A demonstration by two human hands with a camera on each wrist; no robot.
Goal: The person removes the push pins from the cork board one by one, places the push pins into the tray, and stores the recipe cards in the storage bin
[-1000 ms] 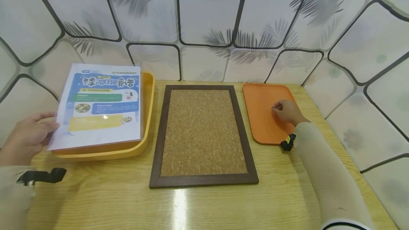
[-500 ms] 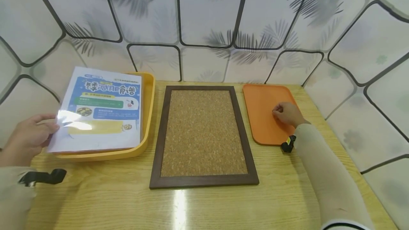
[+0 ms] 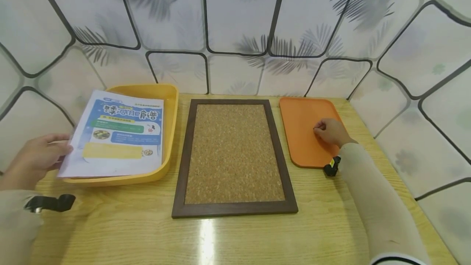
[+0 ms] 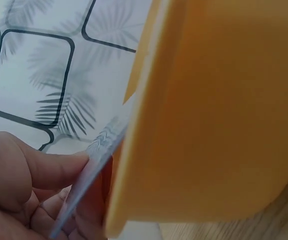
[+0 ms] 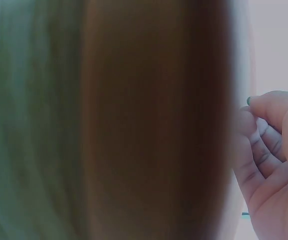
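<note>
My left hand (image 3: 38, 156) pinches the left edge of a glossy printed sheet (image 3: 121, 162), thumb above and fingers below. Blue, green and yellow blocks with large Chinese lettering cover the sheet. It lies over a yellow tray (image 3: 167, 134), hiding most of the inside. In the left wrist view the sheet (image 4: 96, 165) slants across the rim of the tray (image 4: 233, 110). Over an orange tray (image 3: 305, 130), the thumb and curled index finger of my right hand (image 3: 331, 131) meet. A small green thing (image 5: 249, 101) shows at the thumb tip in the right wrist view; its kind is hidden.
A cork board (image 3: 235, 154) in a dark brown frame lies flat between the two trays on the wooden table (image 3: 128, 228). Patterned cloth walls (image 3: 239, 15) rise at the back and both sides. A blurred brown surface (image 5: 153, 120) fills much of the right wrist view.
The sheet's far edge has come down and toward me, baring the back of the yellow tray. My left hand has shifted slightly right with it. My right hand has hardly moved.
</note>
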